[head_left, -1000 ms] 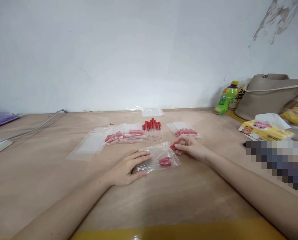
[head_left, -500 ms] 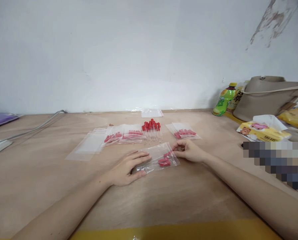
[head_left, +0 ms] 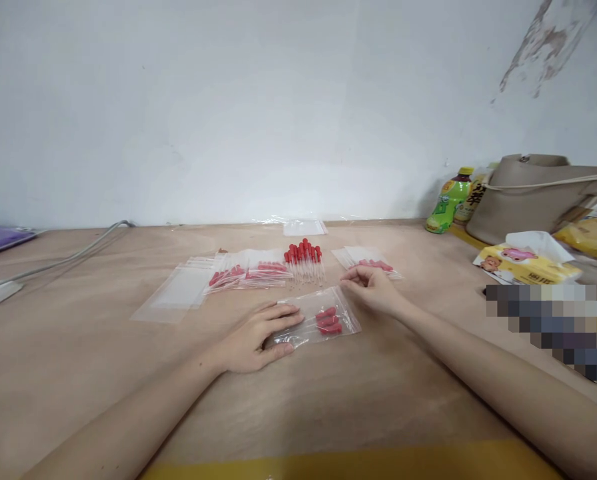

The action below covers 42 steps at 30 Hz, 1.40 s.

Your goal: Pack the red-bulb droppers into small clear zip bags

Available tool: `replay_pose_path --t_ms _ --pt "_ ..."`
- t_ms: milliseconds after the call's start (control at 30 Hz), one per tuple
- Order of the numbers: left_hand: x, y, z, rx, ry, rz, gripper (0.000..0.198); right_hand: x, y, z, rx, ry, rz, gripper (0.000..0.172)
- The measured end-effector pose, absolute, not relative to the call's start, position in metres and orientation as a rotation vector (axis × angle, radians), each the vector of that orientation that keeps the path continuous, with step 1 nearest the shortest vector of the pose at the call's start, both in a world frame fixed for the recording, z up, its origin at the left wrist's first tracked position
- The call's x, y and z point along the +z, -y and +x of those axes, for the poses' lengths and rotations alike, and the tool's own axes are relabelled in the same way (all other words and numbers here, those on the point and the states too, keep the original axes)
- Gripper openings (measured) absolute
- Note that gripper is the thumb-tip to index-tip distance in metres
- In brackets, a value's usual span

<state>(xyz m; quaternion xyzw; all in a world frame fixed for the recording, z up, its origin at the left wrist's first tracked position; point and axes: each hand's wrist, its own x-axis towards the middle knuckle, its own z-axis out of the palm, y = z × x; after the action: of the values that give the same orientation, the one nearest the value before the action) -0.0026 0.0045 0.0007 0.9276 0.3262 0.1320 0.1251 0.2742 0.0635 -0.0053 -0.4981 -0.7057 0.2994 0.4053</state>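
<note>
A clear zip bag [head_left: 308, 327] lies on the table with red-bulbed droppers [head_left: 328, 321] inside it, their bulbs toward its right end. My left hand [head_left: 258, 337] rests flat on the left part of this bag, fingers stretched and thumb apart. Just beyond the bag's upper right corner is my right hand [head_left: 371, 287], its fingers drawn together and nothing visible in them. Behind the bag, a pile of loose droppers [head_left: 303, 257] with red bulbs and clear tubes lies on the table.
Filled bags [head_left: 248, 272] overlap left of the pile, beside flat clear bags [head_left: 173, 290]. Another filled bag [head_left: 371, 262] is partly behind my right hand. A white stack [head_left: 304, 228] lies near the wall. To the right are a green bottle [head_left: 448, 203], tissue pack [head_left: 525, 263] and handbag [head_left: 533, 200].
My right hand has moved off the bag's right edge, slightly away from me toward the pile. The red bulbs in the bag now lie together in a row. My left hand stays put.
</note>
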Motion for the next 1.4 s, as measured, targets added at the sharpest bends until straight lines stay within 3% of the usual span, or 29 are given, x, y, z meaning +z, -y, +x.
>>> replay_pose_path --t_ms 167,367,800,967,1167,1300,1400 --pt "0.002 -0.004 -0.002 0.387 -0.935 2.711 0.048 0.005 -0.099 0.241 0.354 1.861 -1.402 0.012" --pt "0.002 -0.004 -0.003 0.377 -0.933 2.717 0.049 0.006 -0.139 0.196 0.243 1.839 -1.565 0.029" --pt "0.002 -0.003 -0.002 0.354 -0.944 2.740 0.049 0.008 -0.148 0.222 0.365 1.852 -1.731 0.032" --pt "0.001 -0.004 -0.003 0.352 -0.957 2.733 0.048 0.019 -0.125 0.251 0.395 1.793 -1.578 0.054" --pt "0.000 -0.005 -0.004 0.366 -0.933 2.739 0.048 0.002 -0.079 0.278 0.703 1.518 -1.347 0.077" --pt "0.001 -0.006 -0.003 0.379 -0.918 2.750 0.048 -0.015 -0.060 0.278 0.823 1.318 -1.210 0.076" --pt "0.001 -0.006 -0.003 0.375 -0.928 2.753 0.049 -0.024 -0.056 0.272 0.925 1.196 -1.141 0.066"
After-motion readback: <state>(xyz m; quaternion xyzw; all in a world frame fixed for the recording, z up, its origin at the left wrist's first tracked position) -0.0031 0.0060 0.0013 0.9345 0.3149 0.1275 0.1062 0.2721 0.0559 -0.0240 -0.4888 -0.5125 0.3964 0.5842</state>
